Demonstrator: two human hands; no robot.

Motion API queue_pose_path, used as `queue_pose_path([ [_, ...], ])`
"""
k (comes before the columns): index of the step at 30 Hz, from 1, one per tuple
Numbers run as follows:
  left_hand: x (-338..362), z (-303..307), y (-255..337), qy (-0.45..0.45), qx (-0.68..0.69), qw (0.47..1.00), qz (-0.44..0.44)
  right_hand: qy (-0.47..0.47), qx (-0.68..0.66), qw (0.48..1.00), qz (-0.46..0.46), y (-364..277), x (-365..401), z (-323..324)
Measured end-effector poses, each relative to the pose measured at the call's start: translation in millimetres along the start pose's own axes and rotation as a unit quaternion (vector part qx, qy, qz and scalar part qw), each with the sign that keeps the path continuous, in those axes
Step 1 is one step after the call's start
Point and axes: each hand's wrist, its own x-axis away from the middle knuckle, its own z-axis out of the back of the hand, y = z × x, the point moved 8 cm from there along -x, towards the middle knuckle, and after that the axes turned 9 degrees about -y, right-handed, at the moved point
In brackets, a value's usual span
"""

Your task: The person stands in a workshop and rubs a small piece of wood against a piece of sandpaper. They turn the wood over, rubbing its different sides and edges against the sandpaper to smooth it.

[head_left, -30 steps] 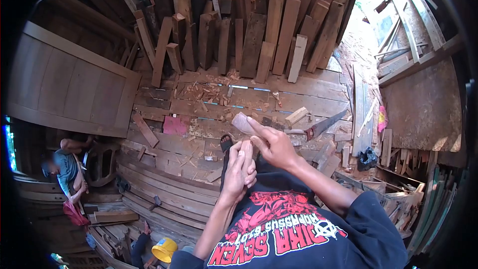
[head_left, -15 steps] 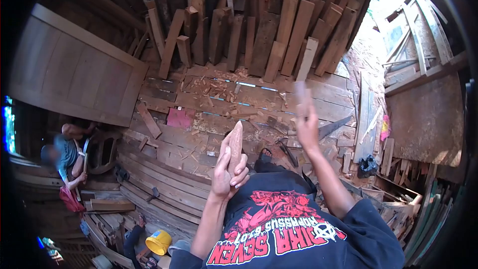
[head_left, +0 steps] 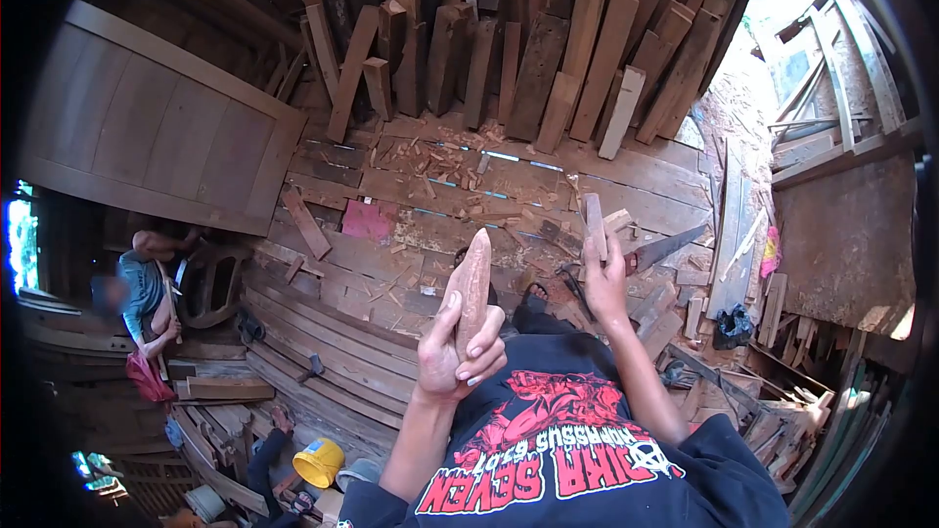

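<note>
My left hand (head_left: 458, 354) is closed around a pointed piece of wood (head_left: 476, 279), shaped like a blade with a rough reddish-brown face. Its tip points up and away from me. To the right, my right hand (head_left: 605, 284) grips a short flat wooden block (head_left: 594, 218), whose far end sticks out beyond the fingers. The two pieces are apart, both held over the floor in front of my black shirt (head_left: 567, 430). Just past the right hand lies a hand saw (head_left: 667, 248) on the floor.
Planks (head_left: 535, 78) lean upright along the far wall. Wood chips (head_left: 411, 161) and a pink scrap (head_left: 369, 219) litter the boarded floor. Another person (head_left: 147, 288) sits at the left, near a large wooden panel (head_left: 161, 117). A yellow bucket (head_left: 319, 462) stands at lower left.
My right hand has come slightly lower, and its block, blurred before, now shows sharply. My left hand has shifted a little right with the pointed wood. The whole view has moved slightly.
</note>
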Motion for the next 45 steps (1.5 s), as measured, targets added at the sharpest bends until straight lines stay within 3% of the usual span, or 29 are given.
queue_pose_path([
  [8, -4, 8, 3, 0.011, -0.128, 0.992, -0.005, -0.036, 0.0, 0.999, -0.019, 3, -4, -2],
  [15, 1, 16, 10, 0.046, -0.2, 0.978, -0.036, -0.074, 0.075, 0.994, 0.036, -7, 2, -27],
  [18, 2, 19, 12, 0.055, -0.214, 0.974, -0.042, -0.12, 0.007, 0.993, -0.019, -17, 10, -42],
  [19, 2, 19, 12, 0.058, -0.216, 0.974, -0.046, -0.126, 0.049, 0.99, 0.03, -20, 7, -45],
  [24, -2, 25, 16, 0.116, -0.297, 0.944, -0.079, -0.139, -0.015, 0.99, -0.022, -10, 13, -48],
  [25, -3, 30, 17, 0.109, -0.263, 0.954, -0.094, -0.139, -0.034, 0.989, -0.038, -8, 14, -47],
  [29, -2, 59, 23, 0.211, -0.326, 0.913, -0.122, -0.198, -0.033, 0.977, -0.077, 2, 7, -48],
  [34, 5, 82, 36, 0.238, -0.417, 0.863, -0.154, -0.198, -0.063, 0.974, -0.093, -28, 11, -55],
  [40, 21, 93, 51, 0.304, -0.482, 0.803, -0.175, -0.26, -0.09, 0.951, -0.14, -12, 11, -69],
  [44, 28, 109, 54, 0.3, -0.497, 0.781, -0.23, -0.278, -0.097, 0.938, -0.182, -4, 10, -79],
  [45, 30, 107, 50, 0.303, -0.439, 0.816, -0.222, -0.274, -0.099, 0.938, -0.187, -6, 9, -84],
])
